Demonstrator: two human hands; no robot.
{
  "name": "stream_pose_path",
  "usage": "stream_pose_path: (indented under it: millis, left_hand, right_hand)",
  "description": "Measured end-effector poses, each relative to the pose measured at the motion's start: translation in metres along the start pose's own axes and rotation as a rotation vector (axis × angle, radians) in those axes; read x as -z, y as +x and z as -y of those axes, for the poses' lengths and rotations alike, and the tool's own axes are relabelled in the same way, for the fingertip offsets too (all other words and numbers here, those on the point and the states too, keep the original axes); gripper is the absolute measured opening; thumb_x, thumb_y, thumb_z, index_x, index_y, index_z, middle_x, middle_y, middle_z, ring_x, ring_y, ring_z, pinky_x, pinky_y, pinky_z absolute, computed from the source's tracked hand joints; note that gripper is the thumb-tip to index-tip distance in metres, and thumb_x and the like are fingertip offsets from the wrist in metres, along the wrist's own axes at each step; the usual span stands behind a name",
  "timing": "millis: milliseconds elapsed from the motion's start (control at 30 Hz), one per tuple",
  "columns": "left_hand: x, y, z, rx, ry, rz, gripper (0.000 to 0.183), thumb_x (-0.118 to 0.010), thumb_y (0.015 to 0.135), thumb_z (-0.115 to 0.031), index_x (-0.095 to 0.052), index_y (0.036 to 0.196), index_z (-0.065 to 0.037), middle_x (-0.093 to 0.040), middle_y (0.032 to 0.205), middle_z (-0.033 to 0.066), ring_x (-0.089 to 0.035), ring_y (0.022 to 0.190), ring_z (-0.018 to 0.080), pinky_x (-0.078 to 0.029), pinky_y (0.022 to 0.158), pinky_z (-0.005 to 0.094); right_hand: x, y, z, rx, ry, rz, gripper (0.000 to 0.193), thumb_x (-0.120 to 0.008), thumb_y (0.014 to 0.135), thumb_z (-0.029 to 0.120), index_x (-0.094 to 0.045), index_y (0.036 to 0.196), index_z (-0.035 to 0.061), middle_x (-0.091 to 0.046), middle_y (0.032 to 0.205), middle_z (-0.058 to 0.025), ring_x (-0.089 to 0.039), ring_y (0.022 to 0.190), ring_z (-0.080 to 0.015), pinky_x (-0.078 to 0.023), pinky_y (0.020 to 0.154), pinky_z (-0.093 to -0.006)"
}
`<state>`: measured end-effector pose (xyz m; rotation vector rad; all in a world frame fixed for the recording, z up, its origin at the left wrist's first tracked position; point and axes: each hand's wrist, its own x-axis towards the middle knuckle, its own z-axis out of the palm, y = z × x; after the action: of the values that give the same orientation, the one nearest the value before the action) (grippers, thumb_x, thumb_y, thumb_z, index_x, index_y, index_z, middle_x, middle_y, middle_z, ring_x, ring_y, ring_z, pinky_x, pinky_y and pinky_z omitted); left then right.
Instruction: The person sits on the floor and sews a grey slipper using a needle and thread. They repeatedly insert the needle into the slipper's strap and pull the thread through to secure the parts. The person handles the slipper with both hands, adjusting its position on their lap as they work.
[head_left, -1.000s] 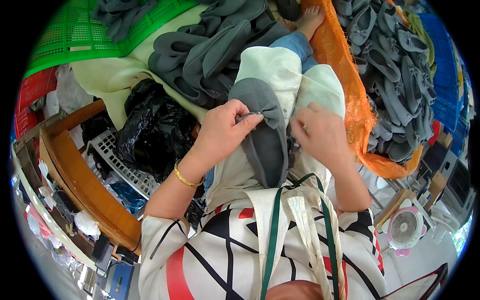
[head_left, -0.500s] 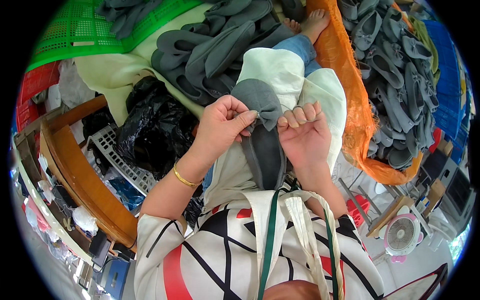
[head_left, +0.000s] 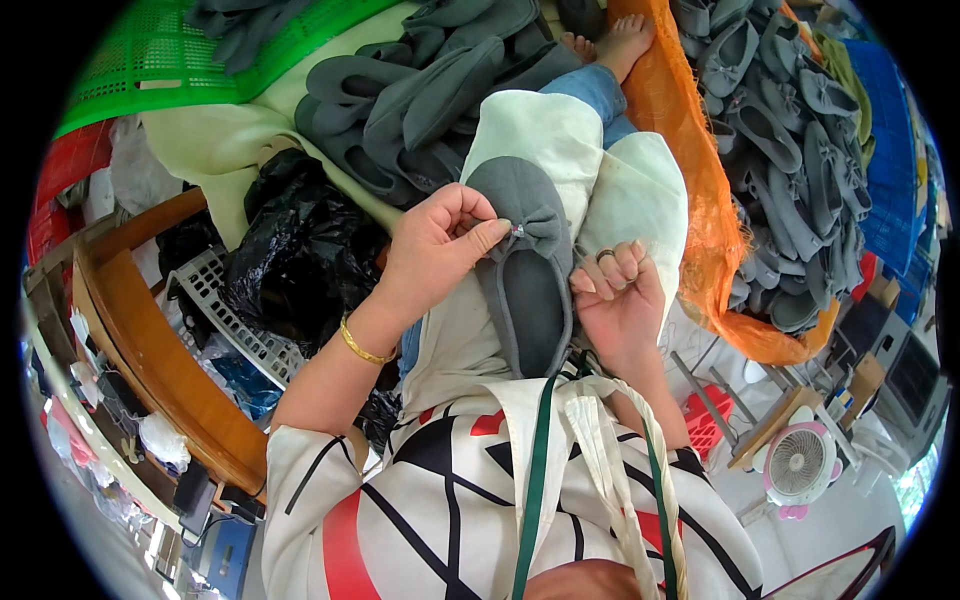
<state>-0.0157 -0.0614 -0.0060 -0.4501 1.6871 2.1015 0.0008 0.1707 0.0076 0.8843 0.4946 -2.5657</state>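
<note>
A grey fabric slipper shoe [head_left: 535, 310] lies on my lap over the pale cloth, its rounded toe pointing away from me. Across its upper sits a gathered grey bow [head_left: 541, 232] with a small shiny bit at its middle. My left hand [head_left: 432, 250] pinches the bow near that shiny bit, thumb against forefinger. Just right of the shoe, my right hand [head_left: 622, 305] is held palm up with its fingers curled in and a ring on one finger. Whether a needle or thread is in those fingers is too small to tell.
Grey shoes [head_left: 440, 95] are heaped beyond my knees. An orange sack [head_left: 700, 210] full of bow-trimmed shoes stands at right. On the left are a green crate [head_left: 130, 75], a black plastic bag [head_left: 300, 225] and a wooden chair [head_left: 165, 365]. A small fan [head_left: 800, 462] sits at lower right.
My right hand has drawn away from the bow, toward me and slightly right. The bow now lies flatter on the shoe, and the shoe's opening shows more fully. My left hand keeps its pinch.
</note>
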Motion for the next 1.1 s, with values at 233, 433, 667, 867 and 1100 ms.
stream_pose_path:
  millis: [233,433,667,867,1100]
  left_hand:
    - [0.003,-0.004,0.005,-0.109,0.274,-0.039,0.011,-0.072,0.089,-0.006,-0.061,0.087,-0.003,-0.061,0.078,-0.0018,-0.054,0.069,0.0064,-0.045,0.064,0.0218]
    - [-0.006,0.002,-0.012,-0.723,0.926,-0.131,0.011,-0.068,0.083,-0.005,-0.065,0.093,-0.007,-0.061,0.085,0.0082,-0.060,0.073,0.0264,-0.050,0.066,0.0359]
    - [-0.022,-0.006,-0.023,-0.384,0.872,0.040,0.030,-0.074,0.083,-0.030,-0.061,0.092,-0.005,-0.061,0.090,0.0110,-0.063,0.079,0.0320,-0.051,0.067,0.0407]
    - [-0.045,0.001,-0.031,-0.283,1.284,-0.061,0.045,-0.073,0.085,-0.047,-0.059,0.086,-0.004,-0.061,0.076,0.0109,-0.061,0.068,0.0287,-0.049,0.063,0.0378]
    - [-0.030,0.008,-0.017,-0.290,0.948,-0.097,0.035,-0.072,0.086,-0.033,-0.065,0.086,0.001,-0.065,0.072,0.0124,-0.065,0.065,0.0239,-0.050,0.060,0.0366]
  right_hand:
    - [-0.003,-0.020,-0.010,0.036,-0.186,0.086,0.036,-0.042,0.107,0.030,-0.038,0.074,0.0141,-0.028,0.066,0.0028,-0.031,0.063,-0.0142,-0.036,0.072,-0.0323]
    - [-0.006,-0.020,0.000,0.611,-0.758,0.119,0.017,-0.051,0.105,0.016,-0.060,0.100,0.0022,-0.063,0.088,-0.0065,-0.059,0.093,-0.0158,-0.047,0.093,-0.0356]
    - [0.037,-0.088,0.044,0.794,-1.934,0.123,0.005,-0.063,0.093,0.007,-0.066,0.093,0.0023,-0.059,0.075,-0.0099,-0.056,0.062,-0.0210,-0.044,0.058,-0.0339]
    - [0.043,-0.102,0.052,0.601,-1.672,-0.252,0.008,-0.060,0.095,0.004,-0.065,0.100,0.0002,-0.066,0.082,-0.0116,-0.064,0.073,-0.0180,-0.050,0.069,-0.0292]
    - [-0.014,-0.045,0.019,0.264,-1.114,0.017,0.012,-0.060,0.097,0.009,-0.062,0.107,0.0019,-0.067,0.077,-0.0059,-0.064,0.066,-0.0104,-0.050,0.061,-0.0262]
